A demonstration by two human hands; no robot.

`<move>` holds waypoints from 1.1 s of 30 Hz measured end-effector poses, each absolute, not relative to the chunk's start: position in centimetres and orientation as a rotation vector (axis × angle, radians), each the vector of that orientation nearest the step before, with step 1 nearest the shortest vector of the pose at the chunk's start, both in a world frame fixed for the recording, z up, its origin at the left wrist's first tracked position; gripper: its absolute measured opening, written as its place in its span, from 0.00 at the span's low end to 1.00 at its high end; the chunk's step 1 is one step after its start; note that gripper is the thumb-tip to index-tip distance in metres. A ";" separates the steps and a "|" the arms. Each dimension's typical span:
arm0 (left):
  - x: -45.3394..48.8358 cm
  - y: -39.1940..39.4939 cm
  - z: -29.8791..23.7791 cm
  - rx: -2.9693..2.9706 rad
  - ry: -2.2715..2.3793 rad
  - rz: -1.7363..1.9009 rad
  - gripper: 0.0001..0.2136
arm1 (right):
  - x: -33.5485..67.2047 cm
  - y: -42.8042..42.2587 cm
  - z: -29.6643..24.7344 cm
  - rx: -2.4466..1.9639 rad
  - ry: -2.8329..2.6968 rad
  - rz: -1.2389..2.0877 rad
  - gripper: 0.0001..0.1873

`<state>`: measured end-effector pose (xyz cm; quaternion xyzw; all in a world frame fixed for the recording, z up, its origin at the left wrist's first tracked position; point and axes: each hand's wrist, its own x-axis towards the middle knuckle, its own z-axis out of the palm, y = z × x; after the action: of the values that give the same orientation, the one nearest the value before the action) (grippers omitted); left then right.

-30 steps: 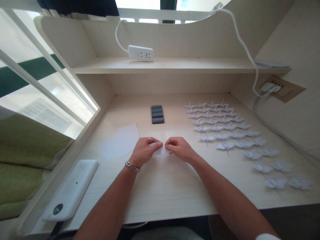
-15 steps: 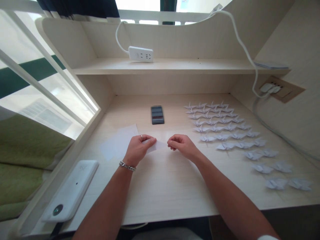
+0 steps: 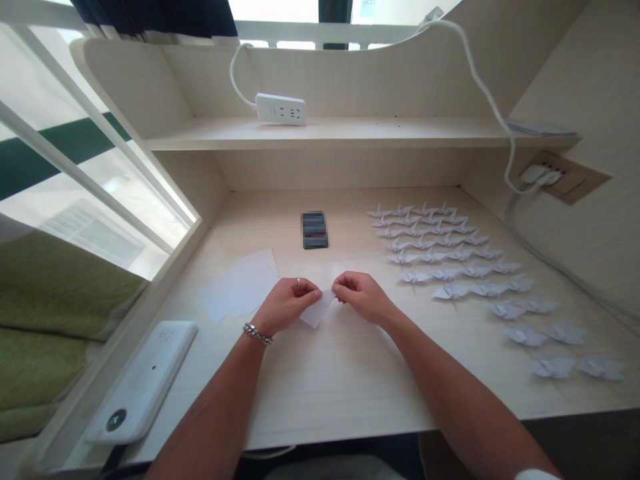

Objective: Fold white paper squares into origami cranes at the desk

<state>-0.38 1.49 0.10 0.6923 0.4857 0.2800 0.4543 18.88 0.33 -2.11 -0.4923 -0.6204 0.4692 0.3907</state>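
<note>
The left hand (image 3: 283,305) and right hand (image 3: 364,295) pinch one white paper (image 3: 316,313) in their fingers (image 3: 312,296); paper birds (image 3: 471,269) line the table (image 3: 350,387).

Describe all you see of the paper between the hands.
The paper is white, plain and thin, with a pointed corner toward the person, above the desk. The left hand pinches and partly hides it; its right end meets the fingertips of the right hand, grip unclear. Folds can't be made out.
</note>
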 end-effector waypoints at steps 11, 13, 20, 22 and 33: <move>-1.4 1.7 1.1 1.774 1.116 0.631 0.08 | 20.5 1.0 -1.7 -1.211 -1.371 1.364 0.10; -2.0 2.0 1.0 1.666 1.137 0.684 0.06 | 20.8 1.2 -1.7 -1.222 -1.284 1.349 0.10; -0.7 1.8 0.1 1.670 1.182 0.770 0.11 | 19.7 1.1 -2.5 -1.224 -1.353 1.262 0.11; -0.5 1.7 0.1 1.703 1.210 0.761 0.11 | 19.7 1.1 -2.5 -1.234 -1.402 1.259 0.10; -0.5 1.6 0.3 1.759 1.234 0.636 0.11 | 19.6 0.7 -2.2 -1.254 -1.708 1.233 0.11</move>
<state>-0.51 1.64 0.34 0.7067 0.4958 0.2555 0.4352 19.65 0.67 -2.23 -0.4813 -0.6556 0.4733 0.3384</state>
